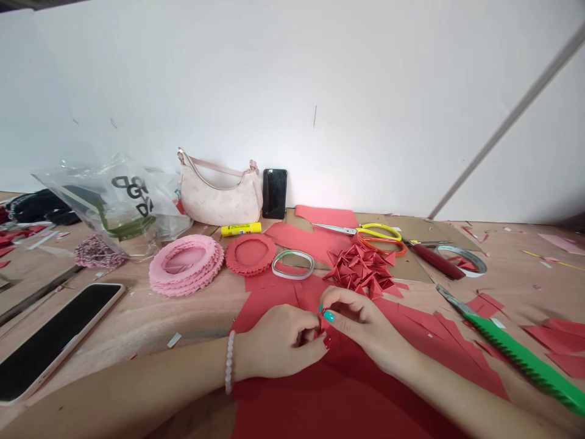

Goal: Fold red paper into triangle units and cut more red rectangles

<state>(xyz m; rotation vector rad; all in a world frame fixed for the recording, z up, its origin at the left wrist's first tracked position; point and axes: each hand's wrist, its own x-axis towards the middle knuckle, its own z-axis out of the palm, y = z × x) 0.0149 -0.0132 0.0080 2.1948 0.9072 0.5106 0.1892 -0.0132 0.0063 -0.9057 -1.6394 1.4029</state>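
My left hand (278, 341) and my right hand (361, 320) meet over a large red paper sheet (338, 390) at the table's front. Both pinch a small folded red paper piece (322, 326) between their fingertips. The left wrist wears a pale bead bracelet (229, 369). Just beyond the hands lies a pile of folded red paper triangles (363, 268). A red ring of folded pieces (250, 253) and a bigger pink ring (186, 264) sit further left.
A phone (55, 338) lies at the left front, a green utility knife (521, 353) at the right. Scissors (365, 231), a glue stick (241, 229), a tape ring (293, 264), a pink handbag (219, 192), another phone (274, 193) and a plastic bag (114, 204) stand by the wall.
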